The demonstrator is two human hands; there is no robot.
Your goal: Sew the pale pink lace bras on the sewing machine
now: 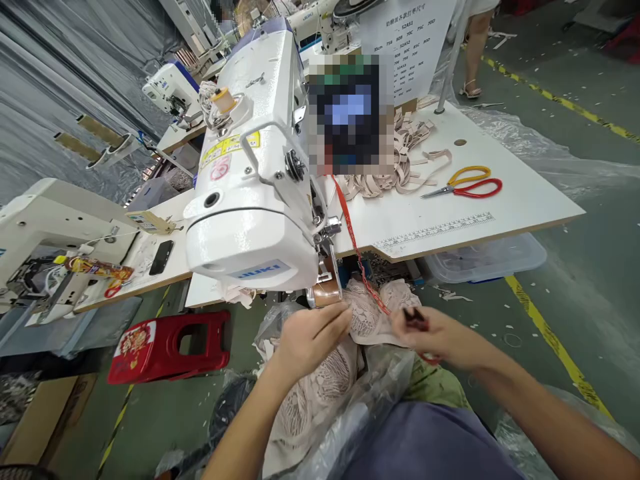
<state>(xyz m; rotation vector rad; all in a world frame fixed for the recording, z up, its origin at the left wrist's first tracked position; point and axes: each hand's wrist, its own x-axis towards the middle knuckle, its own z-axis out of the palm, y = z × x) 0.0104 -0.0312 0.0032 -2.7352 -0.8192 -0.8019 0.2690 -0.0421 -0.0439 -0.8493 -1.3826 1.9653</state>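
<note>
My left hand [315,337] is just below the needle area of a white JUKI sewing machine [255,250]. Its fingers are pressed together on the edge of a beige lace bra [333,373]; the fingertips are partly hidden. My right hand [437,333], slightly blurred, is closed around thread snips [416,319] with dark and red parts, mostly covered by the fingers. An orange-red cord [357,250] runs from the machine side down to that hand. More beige lace cups [367,310] lie between my hands, over clear plastic on my lap.
Yellow-and-red-handled scissors [467,183], a printed ruler [435,230] and a heap of beige straps [385,177] are on the white table [530,193]. A red stool [170,347] stands at left, near a phone [161,258]. A clear bin [490,260] sits under the table.
</note>
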